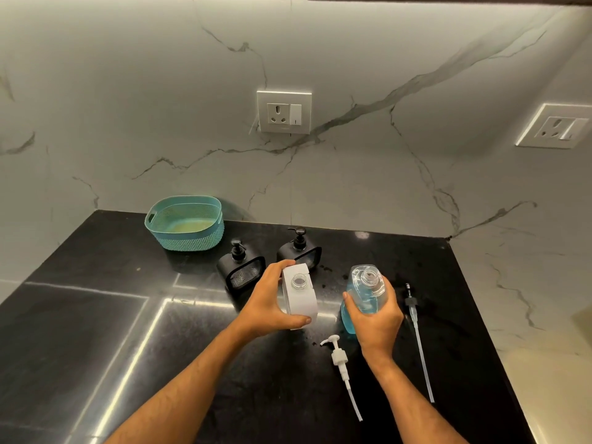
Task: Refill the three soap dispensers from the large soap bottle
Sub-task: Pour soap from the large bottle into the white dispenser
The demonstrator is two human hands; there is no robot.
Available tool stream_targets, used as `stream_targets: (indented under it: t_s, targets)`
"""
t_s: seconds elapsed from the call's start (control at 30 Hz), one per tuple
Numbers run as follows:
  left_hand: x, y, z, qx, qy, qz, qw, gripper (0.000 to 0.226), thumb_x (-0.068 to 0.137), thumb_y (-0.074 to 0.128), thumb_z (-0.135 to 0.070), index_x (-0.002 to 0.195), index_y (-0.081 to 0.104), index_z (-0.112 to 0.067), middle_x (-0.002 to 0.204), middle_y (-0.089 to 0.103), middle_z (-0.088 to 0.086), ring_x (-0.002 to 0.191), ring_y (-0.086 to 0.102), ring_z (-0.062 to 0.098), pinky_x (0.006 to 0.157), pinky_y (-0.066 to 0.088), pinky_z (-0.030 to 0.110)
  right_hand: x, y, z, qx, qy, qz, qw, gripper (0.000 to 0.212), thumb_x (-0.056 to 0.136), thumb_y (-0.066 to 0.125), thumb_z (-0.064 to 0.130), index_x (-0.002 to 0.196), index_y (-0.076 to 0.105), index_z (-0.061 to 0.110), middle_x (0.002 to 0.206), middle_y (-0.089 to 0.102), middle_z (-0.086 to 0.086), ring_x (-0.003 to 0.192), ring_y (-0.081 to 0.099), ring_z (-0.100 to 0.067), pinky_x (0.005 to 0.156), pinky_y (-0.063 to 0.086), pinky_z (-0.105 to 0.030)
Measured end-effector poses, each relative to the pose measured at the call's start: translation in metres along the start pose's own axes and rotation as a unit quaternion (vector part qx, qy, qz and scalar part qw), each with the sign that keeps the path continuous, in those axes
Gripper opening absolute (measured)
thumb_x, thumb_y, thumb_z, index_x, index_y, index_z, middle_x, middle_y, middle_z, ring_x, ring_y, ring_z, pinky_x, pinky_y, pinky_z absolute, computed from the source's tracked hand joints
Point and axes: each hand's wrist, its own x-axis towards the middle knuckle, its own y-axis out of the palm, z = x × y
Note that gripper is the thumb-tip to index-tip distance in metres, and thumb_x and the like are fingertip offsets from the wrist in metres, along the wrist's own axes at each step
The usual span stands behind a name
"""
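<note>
On the glossy black stone counter (96, 331), your right hand (374, 322) is wrapped round the lower body of the large clear plastic soap bottle (365, 291), which is uncapped and roughly half full of blue liquid; expect it to feel moderately heavy, with thin walls that likely give under a squeeze and soap that shifts as you tilt. Hold it low and firm, as now, and keep the neck free. Your left hand (272, 304) grips the white boxy dispenser (299, 294) by its sides, steadying it just left of the bottle; its small clear threaded mouth faces up, so pour slowly. Two black square dispensers (242, 272) with pumps on stand behind, near a teal perforated basket (185, 227). Both removed pumps, a white pump (339, 357) and a dark-headed pump (411, 310), lie beside your right wrist.
</note>
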Motion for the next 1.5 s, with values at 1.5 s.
stream_targets:
  t_s: [1.5]
  targets:
    - [0.029,-0.065,-0.063,-0.006,0.09,0.012,0.996,0.111,0.056,0.094,-0.049,0.15,0.044,-0.02,0.138,0.054,-0.008,0.128,0.055,0.013,0.109,0.051,0.038,0.049,0.008,0.117,-0.203,-0.305,0.045,0.929,0.083,0.073,0.092,0.019,0.146,0.053,0.006,0.138,0.062,-0.013,0.128,0.059,-0.029,0.101,0.055,-0.05]
